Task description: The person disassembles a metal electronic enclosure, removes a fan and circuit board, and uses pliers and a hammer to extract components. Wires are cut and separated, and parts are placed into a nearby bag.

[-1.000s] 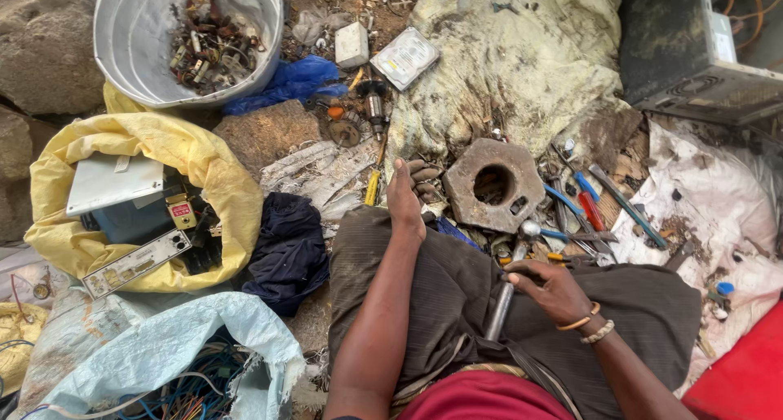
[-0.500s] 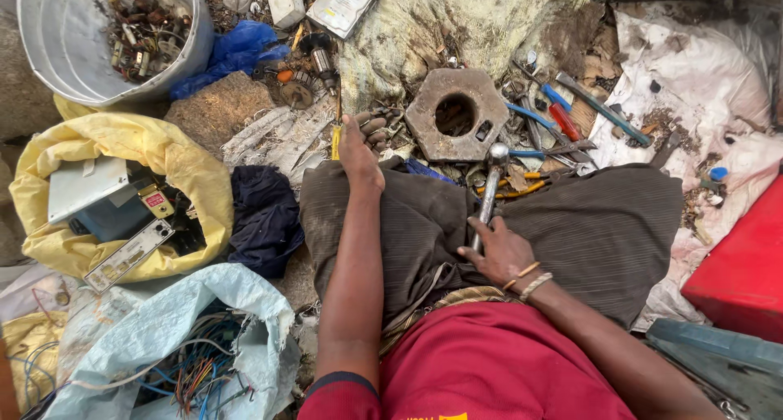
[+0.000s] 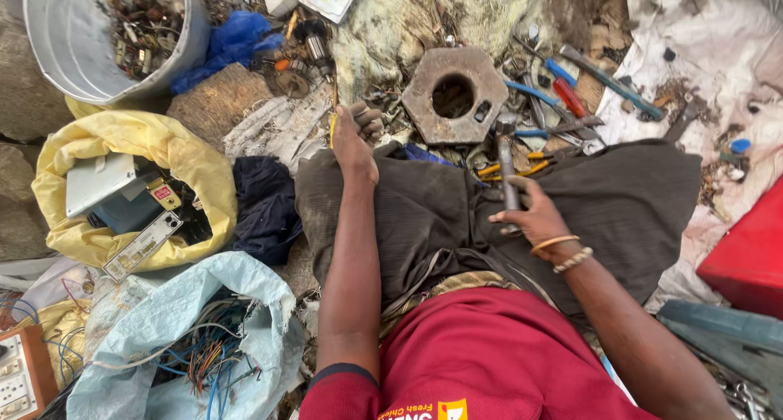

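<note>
Right of centre, my right hand (image 3: 534, 220) grips hammer (image 3: 506, 163) by handle, fingers wrapped tight, head pointing up toward hexagonal metal block (image 3: 454, 94) at upper centre. Left hand (image 3: 356, 139) reaches past knee into scrap just left of block, fingers curled; cannot tell if holding anything. Metal bucket (image 3: 49, 41) upper left, yellow sack (image 3: 175, 155) below it.

Soft, even daylight is falling across the whole scene, throwing only faint shadows under the left hand (image 3: 356, 147) and the right hand (image 3: 534, 220), with no hard glare showing anywhere. The wide lens is bending the edges, so the round grey metal bucket (image 3: 49, 53) far left of the left hand is curving outward. Focus is holding sharp near both hands, while the red shirt (image 3: 481, 355) below them is looking slightly soft.
</note>
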